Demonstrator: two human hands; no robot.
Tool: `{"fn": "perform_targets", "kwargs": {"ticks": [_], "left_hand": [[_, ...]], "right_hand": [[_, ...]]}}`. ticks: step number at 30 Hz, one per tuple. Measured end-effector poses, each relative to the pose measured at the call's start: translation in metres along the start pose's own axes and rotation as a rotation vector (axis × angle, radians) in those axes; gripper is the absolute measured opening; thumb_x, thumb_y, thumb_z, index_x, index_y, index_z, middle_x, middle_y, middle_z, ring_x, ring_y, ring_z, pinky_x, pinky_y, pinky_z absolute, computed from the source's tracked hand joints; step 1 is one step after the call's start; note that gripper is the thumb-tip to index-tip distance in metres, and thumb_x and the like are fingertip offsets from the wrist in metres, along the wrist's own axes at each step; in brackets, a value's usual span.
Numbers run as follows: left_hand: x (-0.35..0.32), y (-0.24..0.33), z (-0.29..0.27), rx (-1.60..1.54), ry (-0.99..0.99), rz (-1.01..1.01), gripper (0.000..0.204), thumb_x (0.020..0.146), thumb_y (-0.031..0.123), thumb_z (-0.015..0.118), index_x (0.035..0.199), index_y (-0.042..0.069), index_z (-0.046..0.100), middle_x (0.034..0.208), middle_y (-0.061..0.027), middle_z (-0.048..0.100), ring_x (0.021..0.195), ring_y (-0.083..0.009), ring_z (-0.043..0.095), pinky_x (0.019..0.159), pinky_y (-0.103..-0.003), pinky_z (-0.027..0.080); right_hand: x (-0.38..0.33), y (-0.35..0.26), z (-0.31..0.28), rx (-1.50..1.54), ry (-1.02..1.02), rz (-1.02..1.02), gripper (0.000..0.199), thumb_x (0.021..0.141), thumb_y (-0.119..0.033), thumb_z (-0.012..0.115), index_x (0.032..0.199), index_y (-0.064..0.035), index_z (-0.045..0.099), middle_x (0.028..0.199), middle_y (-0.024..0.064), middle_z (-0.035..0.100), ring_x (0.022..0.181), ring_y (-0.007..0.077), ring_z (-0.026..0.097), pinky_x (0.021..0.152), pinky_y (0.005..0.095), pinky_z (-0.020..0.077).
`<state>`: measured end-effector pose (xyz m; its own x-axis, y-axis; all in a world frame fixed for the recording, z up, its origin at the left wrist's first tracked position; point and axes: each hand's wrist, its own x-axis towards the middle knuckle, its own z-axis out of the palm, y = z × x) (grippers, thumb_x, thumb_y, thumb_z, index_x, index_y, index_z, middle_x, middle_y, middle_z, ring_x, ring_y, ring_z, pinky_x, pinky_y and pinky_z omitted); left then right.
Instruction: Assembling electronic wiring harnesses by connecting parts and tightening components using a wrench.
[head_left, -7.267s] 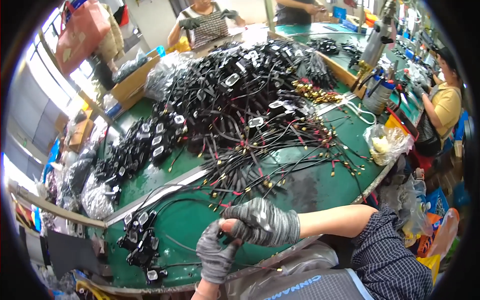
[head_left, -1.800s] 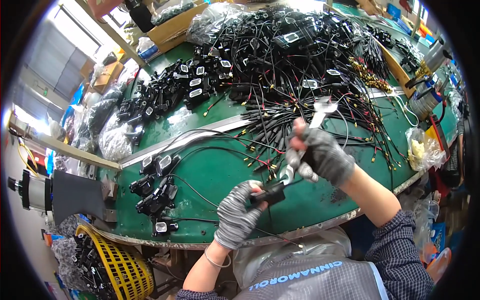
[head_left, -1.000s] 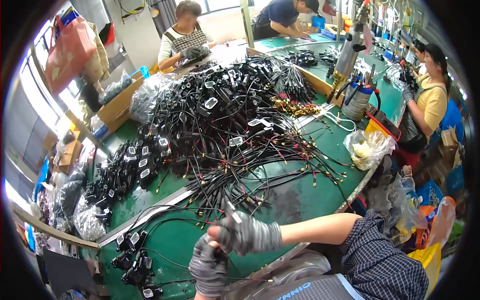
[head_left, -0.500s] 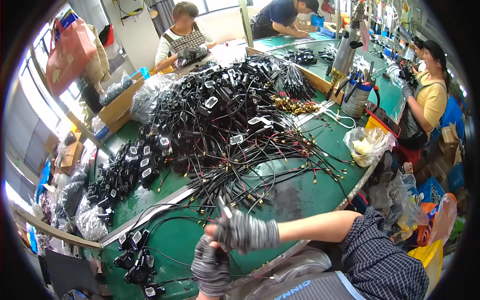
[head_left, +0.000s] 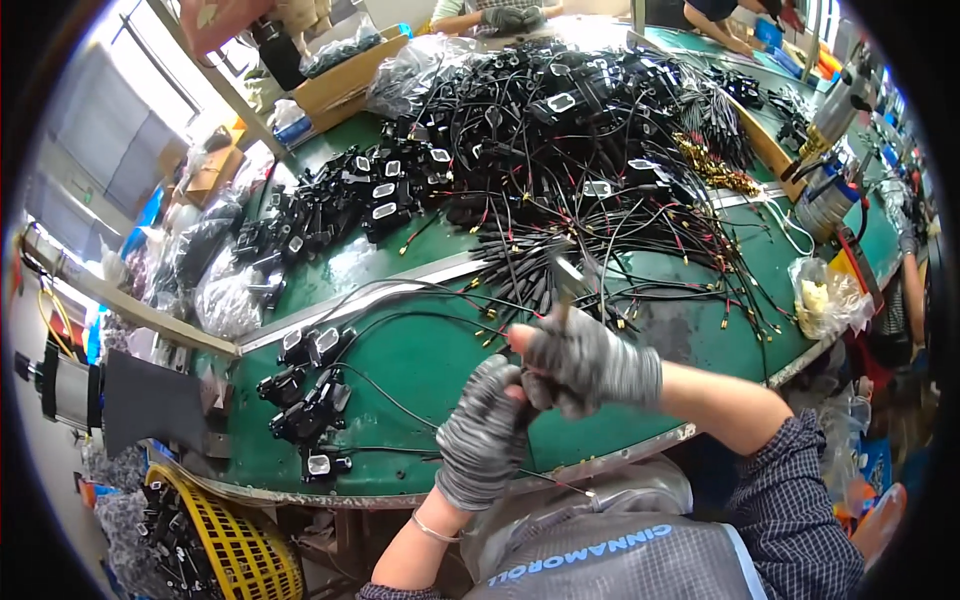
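Observation:
My two gloved hands meet over the near edge of the green table. My left hand (head_left: 480,430), in a grey striped glove, is closed, with a thin black cable (head_left: 390,449) running into it from the left and a cable end trailing out below toward my lap. My right hand (head_left: 590,362) is closed on a slim tool with a pale flat tip (head_left: 568,275), blurred by motion; its exact kind does not show. The fingers of both hands touch, hiding what lies between them. Left of them sits a small group of black moulded parts with cables (head_left: 312,405).
A big heap of black cabled parts (head_left: 560,105) covers the far middle. Cable ends with brass tips (head_left: 715,165) fan rightward. A metal strip (head_left: 390,285) crosses the green table (head_left: 640,415). A yellow basket (head_left: 235,540) stands below left, a hanging power tool (head_left: 835,110) at right.
My view has swung down and left, so the table sits further right and the yellow basket shows. My hands stay together, and the left forearm now shows.

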<state>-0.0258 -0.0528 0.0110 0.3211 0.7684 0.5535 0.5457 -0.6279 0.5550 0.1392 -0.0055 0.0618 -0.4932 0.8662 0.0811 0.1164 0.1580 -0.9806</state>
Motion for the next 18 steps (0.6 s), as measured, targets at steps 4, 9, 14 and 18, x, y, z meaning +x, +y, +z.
{"fn": "perform_targets", "kwargs": {"ticks": [4,9,14,18], "left_hand": [[-0.006,-0.003,-0.013,-0.083,-0.081,-0.182,0.037,0.062,-0.002,0.065,0.095,0.005,0.05,0.094,-0.0065,0.054,0.077,-0.0146,0.054,0.067,-0.027,0.046],[0.006,-0.004,-0.014,-0.834,-0.109,-0.815,0.035,0.061,-0.002,0.062,0.093,0.007,0.052,0.09,-0.011,0.056,0.076,-0.0243,0.056,0.065,-0.03,0.047],[0.001,-0.002,-0.007,-0.02,0.017,-0.173,0.027,0.064,0.0,0.064,0.087,0.004,0.051,0.092,-0.0061,0.055,0.073,-0.0133,0.054,0.064,-0.025,0.046],[-0.003,-0.01,-0.005,0.18,-0.038,0.0,0.027,0.065,0.001,0.063,0.089,0.004,0.051,0.09,-0.0053,0.055,0.073,-0.0125,0.054,0.064,-0.024,0.046]], "right_hand": [[0.006,-0.001,-0.01,0.45,-0.097,0.492,0.048,0.081,-0.049,0.039,0.072,-0.004,0.052,0.052,0.0072,0.053,0.036,0.0131,0.048,0.033,0.0233,0.0375],[-0.005,-0.003,0.015,0.126,0.11,-0.098,0.047,0.08,-0.049,0.041,0.071,-0.0041,0.052,0.053,0.008,0.054,0.032,0.0138,0.046,0.028,0.0228,0.0346],[0.019,-0.022,0.006,0.198,-0.176,0.608,0.042,0.08,-0.046,0.043,0.072,-0.0057,0.052,0.052,0.0065,0.052,0.037,0.015,0.049,0.032,0.0243,0.0363],[0.027,0.015,-0.014,0.773,-0.005,0.503,0.04,0.081,-0.044,0.043,0.071,-0.0072,0.052,0.051,0.0058,0.051,0.037,0.0157,0.048,0.032,0.0246,0.0351]]}}
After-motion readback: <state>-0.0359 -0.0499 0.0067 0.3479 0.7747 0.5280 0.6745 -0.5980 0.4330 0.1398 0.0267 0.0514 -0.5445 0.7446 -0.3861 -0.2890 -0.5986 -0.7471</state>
